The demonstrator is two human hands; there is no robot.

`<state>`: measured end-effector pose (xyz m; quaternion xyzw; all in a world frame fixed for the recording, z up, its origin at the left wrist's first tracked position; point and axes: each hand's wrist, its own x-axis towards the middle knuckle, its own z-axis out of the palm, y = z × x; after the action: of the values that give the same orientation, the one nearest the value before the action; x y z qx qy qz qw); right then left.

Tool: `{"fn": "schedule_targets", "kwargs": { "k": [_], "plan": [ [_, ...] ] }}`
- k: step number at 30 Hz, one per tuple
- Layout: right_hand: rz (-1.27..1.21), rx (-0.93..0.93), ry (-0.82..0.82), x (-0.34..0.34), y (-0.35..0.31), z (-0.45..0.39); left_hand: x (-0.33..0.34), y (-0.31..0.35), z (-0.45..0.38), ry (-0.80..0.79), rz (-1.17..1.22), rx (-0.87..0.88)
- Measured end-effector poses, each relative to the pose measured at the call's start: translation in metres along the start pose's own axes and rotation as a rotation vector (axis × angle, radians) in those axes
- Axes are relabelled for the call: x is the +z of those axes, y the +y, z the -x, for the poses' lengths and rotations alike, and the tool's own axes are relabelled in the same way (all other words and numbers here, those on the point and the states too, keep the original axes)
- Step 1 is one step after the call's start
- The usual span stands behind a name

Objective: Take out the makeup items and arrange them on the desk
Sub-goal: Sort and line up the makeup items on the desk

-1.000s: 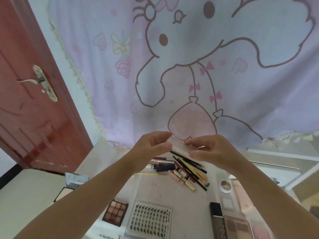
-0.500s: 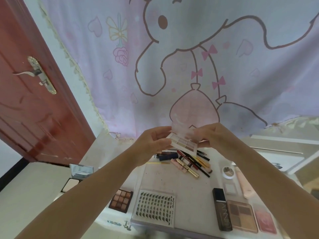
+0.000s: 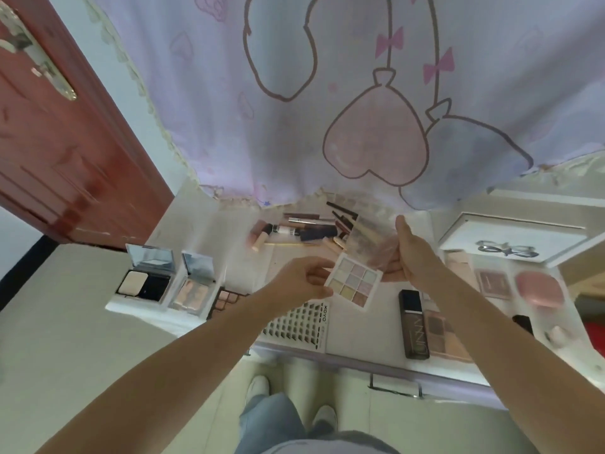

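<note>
A small pastel eyeshadow palette (image 3: 355, 280) with a clear lid swung open hovers above the white desk (image 3: 360, 326). My left hand (image 3: 302, 283) pinches its left edge. My right hand (image 3: 407, 253) holds the open lid and right side. Behind the palette lies a heap of pencils, tubes and lip products (image 3: 307, 229). Below it sits a lash card (image 3: 299, 324). A dark foundation bottle (image 3: 413, 324) and a brown palette (image 3: 445, 335) lie to the right.
Two open compacts (image 3: 145, 276) (image 3: 193, 283) and a nude palette (image 3: 227, 298) stand at the desk's left. A blush pan (image 3: 494, 283), a pink case (image 3: 540, 288) and a white box (image 3: 510, 239) are at the right. A curtain (image 3: 327, 93) hangs behind, a red door (image 3: 59, 142) left.
The palette, held edge-on a second ago, has been opened and brought lower over the desk. The camera has tilted downward, showing more of the desk and my legs.
</note>
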<state>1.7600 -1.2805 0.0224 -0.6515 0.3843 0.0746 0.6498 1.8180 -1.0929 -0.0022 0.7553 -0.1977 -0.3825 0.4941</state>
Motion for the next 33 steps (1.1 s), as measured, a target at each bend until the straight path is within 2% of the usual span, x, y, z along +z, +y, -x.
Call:
{"fn": "schedule_targets", "kwargs": {
  "k": [8, 12, 17, 24, 29, 31, 33],
  "plan": [
    [0.068, 0.222, 0.043, 0.015, 0.090, -0.027, 0.053, -0.060, -0.002, 0.010, -0.278, -0.164],
    [0.299, 0.162, 0.116, 0.017, 0.113, -0.032, 0.067, -0.074, 0.001, -0.009, -0.309, -0.223],
    [0.445, 0.094, 0.176, 0.024, 0.128, -0.039, 0.073, -0.077, -0.001, -0.026, -0.446, -0.234],
    [0.563, 0.021, 0.228, 0.029, 0.129, -0.041, 0.081, -0.076, -0.012, -0.036, -0.703, -0.247],
    [0.605, 0.023, 0.236, 0.025, 0.125, -0.035, 0.084, -0.074, -0.015, -0.033, -0.786, -0.232],
    [0.612, -0.047, 0.272, 0.018, 0.126, -0.028, 0.082, -0.075, -0.015, -0.034, -0.788, -0.217],
    [0.713, -0.196, 0.398, 0.005, 0.131, -0.018, 0.079, -0.076, -0.015, -0.036, -0.792, -0.189]
  ]
}}
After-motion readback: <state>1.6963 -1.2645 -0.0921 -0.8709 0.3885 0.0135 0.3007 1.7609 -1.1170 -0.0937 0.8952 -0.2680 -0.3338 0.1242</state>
